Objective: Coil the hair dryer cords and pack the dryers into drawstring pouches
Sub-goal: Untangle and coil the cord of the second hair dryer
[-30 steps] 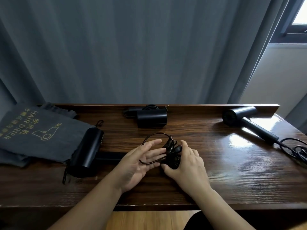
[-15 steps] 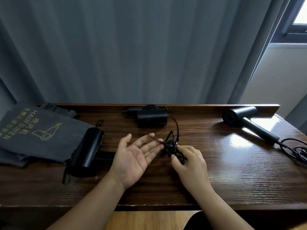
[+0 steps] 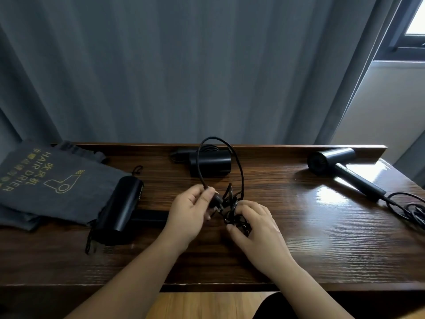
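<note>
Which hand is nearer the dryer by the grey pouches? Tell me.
Left. The left hand sits just right of that dryer; the right hand is farther right, holding the cord bundle.

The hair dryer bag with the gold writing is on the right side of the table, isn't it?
Not quite. The head view shows the drawstring pouch with the gold writing lying on the left side of the table, beside a black hair dryer.

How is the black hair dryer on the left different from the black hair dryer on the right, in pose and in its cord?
The left black hair dryer lies beside the grey drawstring pouches; the right black hair dryer lies apart, near the table's right edge. The left one's cord is being handled by the left hand and right hand; the right one's cord lies loose, untouched. Both are black and lie flat.
</note>
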`<state>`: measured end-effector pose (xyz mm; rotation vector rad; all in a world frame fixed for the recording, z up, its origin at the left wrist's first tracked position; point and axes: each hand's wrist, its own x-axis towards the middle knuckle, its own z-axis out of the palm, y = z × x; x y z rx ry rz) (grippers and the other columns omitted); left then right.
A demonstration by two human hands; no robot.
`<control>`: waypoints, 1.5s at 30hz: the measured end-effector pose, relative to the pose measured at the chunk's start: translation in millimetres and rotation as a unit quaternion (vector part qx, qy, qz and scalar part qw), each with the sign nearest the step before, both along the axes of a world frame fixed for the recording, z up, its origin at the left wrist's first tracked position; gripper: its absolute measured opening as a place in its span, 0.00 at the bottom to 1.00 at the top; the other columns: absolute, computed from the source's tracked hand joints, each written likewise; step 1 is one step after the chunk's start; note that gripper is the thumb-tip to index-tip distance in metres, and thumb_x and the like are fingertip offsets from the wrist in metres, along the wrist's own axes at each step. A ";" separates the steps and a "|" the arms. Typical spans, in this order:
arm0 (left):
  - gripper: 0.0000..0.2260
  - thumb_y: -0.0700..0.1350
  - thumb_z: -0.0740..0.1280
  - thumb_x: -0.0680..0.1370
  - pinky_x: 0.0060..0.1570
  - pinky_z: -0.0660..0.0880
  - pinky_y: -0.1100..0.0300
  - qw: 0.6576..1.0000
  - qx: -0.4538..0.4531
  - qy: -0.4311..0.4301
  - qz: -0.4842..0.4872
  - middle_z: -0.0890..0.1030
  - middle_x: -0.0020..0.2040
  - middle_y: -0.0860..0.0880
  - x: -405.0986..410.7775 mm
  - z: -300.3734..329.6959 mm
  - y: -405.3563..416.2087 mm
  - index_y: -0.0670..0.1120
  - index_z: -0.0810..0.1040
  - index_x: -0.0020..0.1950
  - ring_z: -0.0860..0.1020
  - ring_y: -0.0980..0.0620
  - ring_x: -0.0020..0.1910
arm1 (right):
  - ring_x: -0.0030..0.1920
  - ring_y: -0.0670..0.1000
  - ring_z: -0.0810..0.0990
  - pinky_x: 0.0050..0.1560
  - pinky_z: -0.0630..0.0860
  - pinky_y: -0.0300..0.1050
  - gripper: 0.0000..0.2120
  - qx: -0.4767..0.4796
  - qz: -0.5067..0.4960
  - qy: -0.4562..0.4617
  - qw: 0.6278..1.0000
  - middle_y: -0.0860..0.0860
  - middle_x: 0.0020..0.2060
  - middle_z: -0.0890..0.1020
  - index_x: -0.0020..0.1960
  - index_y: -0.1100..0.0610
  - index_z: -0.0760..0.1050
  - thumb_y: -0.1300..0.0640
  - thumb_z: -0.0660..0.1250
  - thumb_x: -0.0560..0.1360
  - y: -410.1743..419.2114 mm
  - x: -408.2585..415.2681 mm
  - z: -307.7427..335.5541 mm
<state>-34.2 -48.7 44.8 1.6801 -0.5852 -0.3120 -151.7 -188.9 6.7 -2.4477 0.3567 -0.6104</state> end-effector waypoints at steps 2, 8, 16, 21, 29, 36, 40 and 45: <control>0.15 0.50 0.59 0.84 0.32 0.74 0.58 0.997 -0.052 0.053 0.014 0.79 0.34 0.49 3.7 6.0 0.5 0.44 0.80 0.45 0.77 0.51 0.33 | 0.64 0.37 0.68 0.67 0.68 0.44 0.10 0.004 -0.012 -0.009 1.000 0.32 0.54 0.75 0.53 0.38 0.75 0.35 0.65 0.76 -0.8 -3.2 2.1; 0.13 0.51 0.62 0.83 0.26 0.66 0.61 0.986 -0.100 0.125 -0.042 0.76 0.33 0.46 -4.2 23.8 -2.8 0.44 0.81 0.50 0.72 0.54 0.26 | 0.50 0.40 0.72 0.50 0.72 0.33 0.03 -0.094 0.027 -0.079 0.992 0.36 0.44 0.77 0.46 0.44 0.79 0.47 0.68 0.77 7.3 -1.4 1.7; 0.07 0.51 0.65 0.82 0.42 0.76 0.62 0.982 0.030 -0.129 -0.137 0.82 0.42 0.58 -20.5 14.1 -8.2 0.57 0.84 0.50 0.80 0.60 0.41 | 0.32 0.40 0.77 0.32 0.70 0.32 0.12 0.368 0.022 -0.091 0.925 0.43 0.31 0.80 0.49 0.52 0.82 0.49 0.62 0.83 5.0 -9.8 40.2; 0.07 0.56 0.62 0.82 0.61 0.75 0.55 0.977 0.118 -0.125 -0.123 0.78 0.58 0.60 -15.6 -0.6 -9.8 0.61 0.77 0.58 0.75 0.63 0.57 | 0.28 0.46 0.74 0.26 0.67 0.39 0.14 0.527 -0.057 -0.143 0.836 0.52 0.32 0.78 0.42 0.56 0.78 0.57 0.59 0.84 -14.5 -0.4 43.4; 0.17 0.58 0.70 0.77 0.72 0.60 0.55 0.884 0.314 -0.296 -0.180 0.59 0.75 0.59 -15.9 -22.4 -15.3 0.58 0.72 0.63 0.58 0.57 0.75 | 0.42 0.55 0.81 0.45 0.75 0.51 0.14 0.141 -0.183 0.066 0.971 0.50 0.36 0.83 0.47 0.53 0.82 0.50 0.60 0.83 -79.9 -2.5 20.7; 0.04 0.50 0.65 0.82 0.46 0.82 0.54 0.988 0.111 -0.105 -0.033 0.82 0.49 0.53 5.1 -22.6 -13.9 0.55 0.72 0.48 0.82 0.57 0.46 | 0.57 0.60 0.76 0.55 0.74 0.51 0.14 -0.102 -0.241 0.102 0.960 0.55 0.54 0.82 0.64 0.53 0.80 0.56 0.64 0.81 -94.0 0.4 -1.1; 0.07 0.46 0.64 0.83 0.42 0.83 0.53 0.998 0.002 0.059 0.017 0.84 0.48 0.44 14.8 -21.7 -12.0 0.45 0.73 0.46 0.85 0.47 0.47 | 0.70 0.60 0.69 0.72 0.68 0.56 0.24 -0.195 -0.159 0.008 0.968 0.56 0.66 0.77 0.70 0.58 0.75 0.62 0.70 0.74 -70.0 10.4 -1.4; 0.10 0.48 0.62 0.83 0.37 0.81 0.55 0.997 -0.008 0.079 0.001 0.86 0.45 0.42 14.3 -19.6 -7.0 0.45 0.73 0.44 0.86 0.44 0.43 | 0.78 0.39 0.52 0.77 0.50 0.40 0.28 -0.007 0.061 0.023 0.998 0.39 0.71 0.65 0.78 0.49 0.61 0.51 0.66 0.80 -18.2 25.2 6.3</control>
